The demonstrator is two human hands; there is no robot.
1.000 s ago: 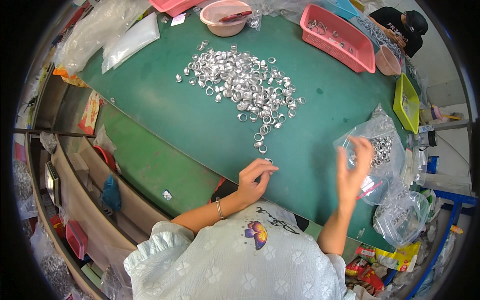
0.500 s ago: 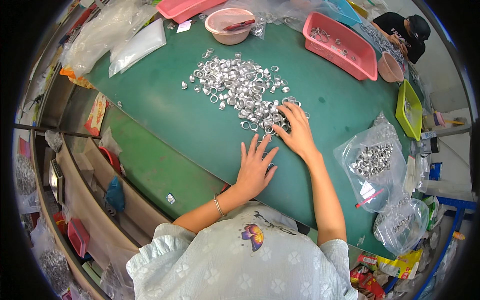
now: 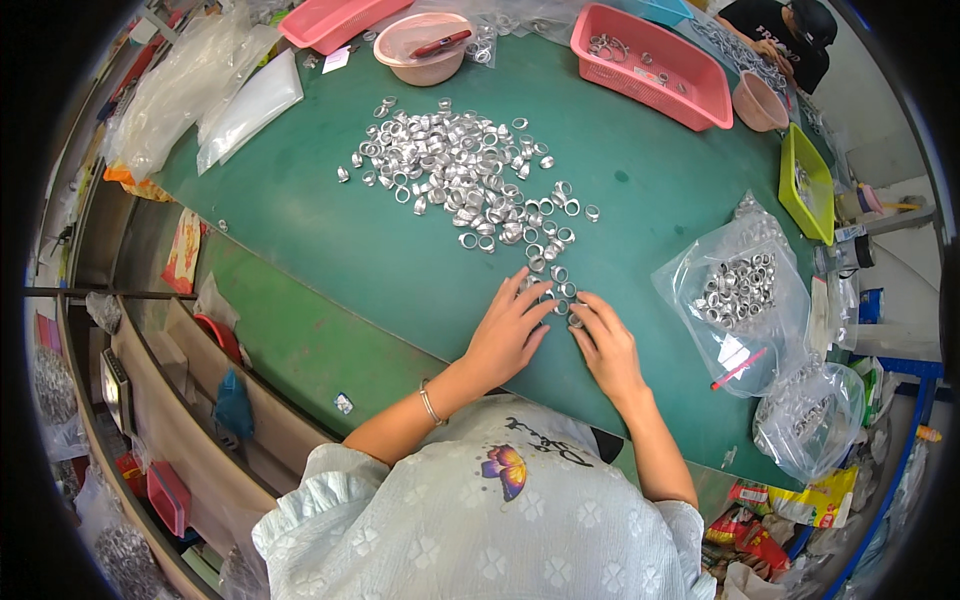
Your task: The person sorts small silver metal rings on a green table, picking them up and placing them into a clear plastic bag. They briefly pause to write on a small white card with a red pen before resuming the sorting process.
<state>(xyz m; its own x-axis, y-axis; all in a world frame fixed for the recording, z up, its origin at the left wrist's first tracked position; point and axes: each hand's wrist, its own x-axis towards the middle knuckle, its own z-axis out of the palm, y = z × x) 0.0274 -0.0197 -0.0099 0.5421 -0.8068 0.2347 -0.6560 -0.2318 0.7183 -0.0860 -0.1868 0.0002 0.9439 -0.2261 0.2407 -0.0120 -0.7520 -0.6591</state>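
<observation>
A heap of silver metal rings (image 3: 440, 160) lies on the green tabletop, trailing toward me in a thin line. At the near end of that trail is a small cluster of rings (image 3: 558, 290) between my two hands. My left hand (image 3: 508, 328), a bangle on its wrist, rests with fingers stretched and apart at the left side of this cluster. From the right, my right hand (image 3: 608, 350) touches the cluster with its fingertips; its fingers are bent but apart. A single ring (image 3: 575, 320) sits at its fingertips. Neither hand grips anything I can see.
A clear bag of rings (image 3: 740, 290) lies to the right, a red pen on it. Along the far side stand a pink basket (image 3: 650, 85), a pink bowl (image 3: 425, 70) and plastic bags (image 3: 250, 110). A green basket (image 3: 805, 185) is at right. Another person (image 3: 785, 40) works far right.
My right hand has drawn back toward me from the heap's near edge, and several rings now lie nearer, beside my left hand. The whole view has shifted slightly.
</observation>
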